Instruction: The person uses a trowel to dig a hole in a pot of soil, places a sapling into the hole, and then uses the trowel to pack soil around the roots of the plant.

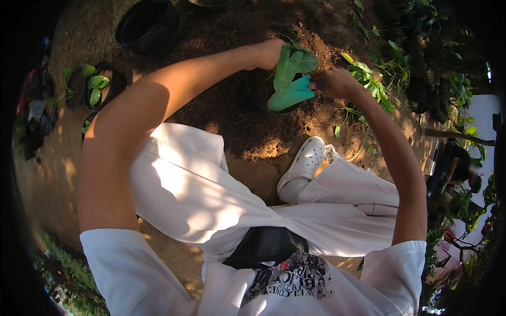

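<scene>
At the upper middle of the head view, my left hand (272,54) is at the base of a broad-leaved green plant (287,69), its fingers mostly hidden behind the leaves. My right hand (335,82) grips a turquoise hand trowel (290,94) close to its blade. The trowel's blade points to the left, over a dark plant pot (285,112) that shows only in part under the leaves and blade. Loose brown soil (320,49) lies beyond and between my hands.
A large black pot (147,29) stands at the upper left, with small potted plants (97,85) below it. Leafy cuttings (369,81) lie right of my right hand. My foot in a white clog (303,162) rests near the soil. Another person (456,164) is at the far right.
</scene>
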`<state>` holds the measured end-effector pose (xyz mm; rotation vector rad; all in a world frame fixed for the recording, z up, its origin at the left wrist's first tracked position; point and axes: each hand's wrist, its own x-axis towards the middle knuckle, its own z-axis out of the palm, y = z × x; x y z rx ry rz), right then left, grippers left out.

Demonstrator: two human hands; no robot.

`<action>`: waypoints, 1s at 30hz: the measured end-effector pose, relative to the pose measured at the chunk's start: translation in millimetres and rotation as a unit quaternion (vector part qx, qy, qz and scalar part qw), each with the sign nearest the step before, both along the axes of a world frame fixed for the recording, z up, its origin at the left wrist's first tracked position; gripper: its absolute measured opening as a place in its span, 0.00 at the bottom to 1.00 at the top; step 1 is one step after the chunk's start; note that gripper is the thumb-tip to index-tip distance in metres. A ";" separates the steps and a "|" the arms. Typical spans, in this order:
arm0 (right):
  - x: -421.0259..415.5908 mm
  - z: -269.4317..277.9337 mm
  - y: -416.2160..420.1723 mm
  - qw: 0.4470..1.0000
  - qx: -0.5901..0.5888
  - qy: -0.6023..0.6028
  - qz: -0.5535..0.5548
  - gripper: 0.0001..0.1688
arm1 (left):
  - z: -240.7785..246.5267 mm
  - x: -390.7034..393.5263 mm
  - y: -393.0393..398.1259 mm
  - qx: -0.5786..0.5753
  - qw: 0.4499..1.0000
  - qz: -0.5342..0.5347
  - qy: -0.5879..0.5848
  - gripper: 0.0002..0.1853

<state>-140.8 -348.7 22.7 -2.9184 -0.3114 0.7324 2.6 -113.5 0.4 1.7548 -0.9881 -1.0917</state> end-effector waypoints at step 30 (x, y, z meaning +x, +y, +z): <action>40.8 45.4 -15.4 0.997 -0.072 -0.002 0.036 0.25 | 7.2 -4.6 2.0 0.022 1.000 -0.013 -0.013 0.21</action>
